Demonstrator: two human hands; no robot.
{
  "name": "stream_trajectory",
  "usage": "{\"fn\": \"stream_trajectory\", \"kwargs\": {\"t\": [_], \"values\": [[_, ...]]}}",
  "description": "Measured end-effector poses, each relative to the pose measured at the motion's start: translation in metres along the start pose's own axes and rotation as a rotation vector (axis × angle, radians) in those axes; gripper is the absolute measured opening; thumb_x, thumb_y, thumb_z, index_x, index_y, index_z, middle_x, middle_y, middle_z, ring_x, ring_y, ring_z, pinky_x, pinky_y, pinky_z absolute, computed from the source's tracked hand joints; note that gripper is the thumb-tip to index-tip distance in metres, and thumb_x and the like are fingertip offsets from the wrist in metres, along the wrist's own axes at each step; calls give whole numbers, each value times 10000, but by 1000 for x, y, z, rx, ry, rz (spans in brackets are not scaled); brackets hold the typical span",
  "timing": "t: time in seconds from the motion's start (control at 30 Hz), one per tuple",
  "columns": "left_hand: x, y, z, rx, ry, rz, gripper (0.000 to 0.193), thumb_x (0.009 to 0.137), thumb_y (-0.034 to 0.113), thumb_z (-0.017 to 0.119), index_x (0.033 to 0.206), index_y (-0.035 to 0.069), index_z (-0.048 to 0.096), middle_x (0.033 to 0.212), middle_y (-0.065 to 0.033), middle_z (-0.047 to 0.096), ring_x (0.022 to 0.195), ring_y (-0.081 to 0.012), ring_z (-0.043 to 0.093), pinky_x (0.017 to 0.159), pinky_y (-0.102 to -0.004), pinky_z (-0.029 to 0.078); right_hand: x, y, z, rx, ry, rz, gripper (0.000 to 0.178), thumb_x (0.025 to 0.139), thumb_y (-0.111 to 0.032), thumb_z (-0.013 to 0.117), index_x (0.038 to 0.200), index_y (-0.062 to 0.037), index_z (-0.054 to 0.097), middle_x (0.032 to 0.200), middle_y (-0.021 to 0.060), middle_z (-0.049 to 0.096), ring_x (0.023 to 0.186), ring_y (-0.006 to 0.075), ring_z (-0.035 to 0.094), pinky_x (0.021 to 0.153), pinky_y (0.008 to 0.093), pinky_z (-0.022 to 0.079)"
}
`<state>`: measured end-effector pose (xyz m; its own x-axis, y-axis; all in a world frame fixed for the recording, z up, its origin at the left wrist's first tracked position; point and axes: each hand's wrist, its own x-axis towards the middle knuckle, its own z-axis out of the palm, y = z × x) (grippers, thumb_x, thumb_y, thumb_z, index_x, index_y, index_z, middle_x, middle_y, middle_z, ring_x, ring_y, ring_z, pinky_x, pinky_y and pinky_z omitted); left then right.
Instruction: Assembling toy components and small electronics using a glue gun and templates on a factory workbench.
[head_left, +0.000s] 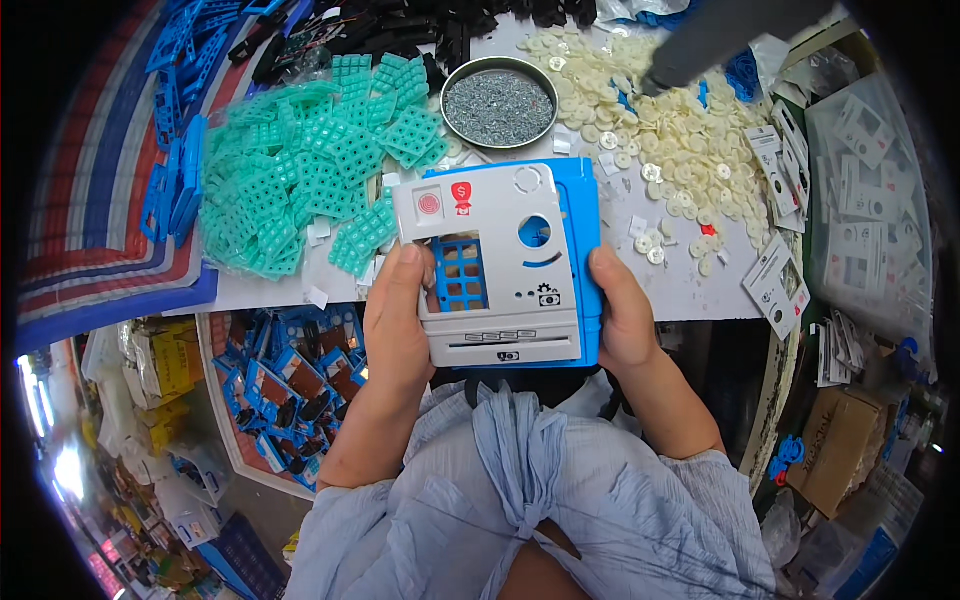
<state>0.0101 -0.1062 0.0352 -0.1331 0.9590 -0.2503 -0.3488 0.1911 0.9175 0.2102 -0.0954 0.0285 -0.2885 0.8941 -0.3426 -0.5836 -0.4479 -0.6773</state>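
Above my lap, at the front edge of the table, I hold two plastic panels one over the other. On top is a white front panel (505, 250) with a square window, a round hole, slots and small printed pictures. My left hand (398, 320) is closed on its left edge, thumb on the front. Behind it lies a blue plastic panel (584, 240), showing along the top and right side and as a grid through the window. My right hand (625, 310) grips the blue panel's right edge. Whether the two panels are joined cannot be seen.
A heap of teal keypads (300, 150) covers the table's left. Behind the panels stands a round tin (447, 120) of small screws. Cream discs (690, 150) spread over the right. More white panels (776, 285) stand at the right edge. Below left is a bin of blue parts (285, 385).
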Motion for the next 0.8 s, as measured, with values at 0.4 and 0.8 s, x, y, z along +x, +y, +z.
{"fn": "stream_trajectory", "kwargs": {"t": [0.4,0.8], "values": [[4,1,-6,-31,-2,91,288,1083,284,402,886,86,470,972,-42,449,959,-147,446,930,-336,408,3,3,-18,-61,-94,-7,402,1081,-397,393,1213,-48,542,892,104,654,590,110,569,519,230,441],[0,-14,-9,309,1,49,337,1083,311,387,1168,21,534,857,31,408,783,-72,351,730,-245,327,-1,5,-6,-105,-216,-103,495,1090,-333,413,1446,11,408,1302,115,603,1155,155,605,996,302,485]]}}
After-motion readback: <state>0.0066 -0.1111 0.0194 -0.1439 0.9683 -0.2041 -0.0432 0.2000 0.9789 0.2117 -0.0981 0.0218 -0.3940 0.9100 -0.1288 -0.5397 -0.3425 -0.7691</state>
